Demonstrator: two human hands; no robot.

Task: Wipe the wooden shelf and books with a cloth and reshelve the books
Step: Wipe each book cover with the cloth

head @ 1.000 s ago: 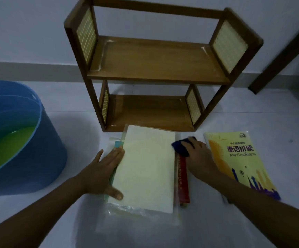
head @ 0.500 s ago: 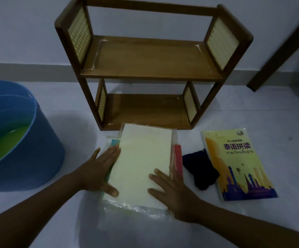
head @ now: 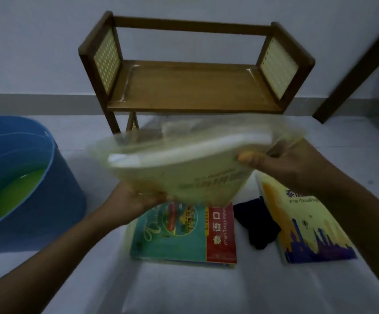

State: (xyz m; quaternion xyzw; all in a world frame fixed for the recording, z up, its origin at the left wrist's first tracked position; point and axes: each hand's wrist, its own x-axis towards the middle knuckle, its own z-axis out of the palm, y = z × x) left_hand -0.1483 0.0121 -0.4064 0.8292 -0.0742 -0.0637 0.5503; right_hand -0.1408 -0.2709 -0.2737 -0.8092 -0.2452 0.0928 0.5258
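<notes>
A pale yellow book in a clear plastic sleeve [head: 184, 168] is lifted off the floor and tilted in front of the wooden shelf [head: 193, 91]. My left hand [head: 136, 200] grips its near lower edge. My right hand [head: 281, 164] holds its right side, thumb on the cover. Under it on the floor lies a teal and red book [head: 181, 234]. A dark blue cloth [head: 256, 223] lies loose between that book and a yellow book with a city skyline [head: 304, 223].
A blue bucket [head: 54, 200] with greenish liquid stands on the left. The shelf's two boards are bare; its lower board is mostly hidden behind the lifted book. A dark wooden post [head: 360, 64] leans at the right against the wall.
My right hand let go of the cloth, which now lies on the floor. Both hands took the pale yellow book and raised it, uncovering the teal and red book beneath.
</notes>
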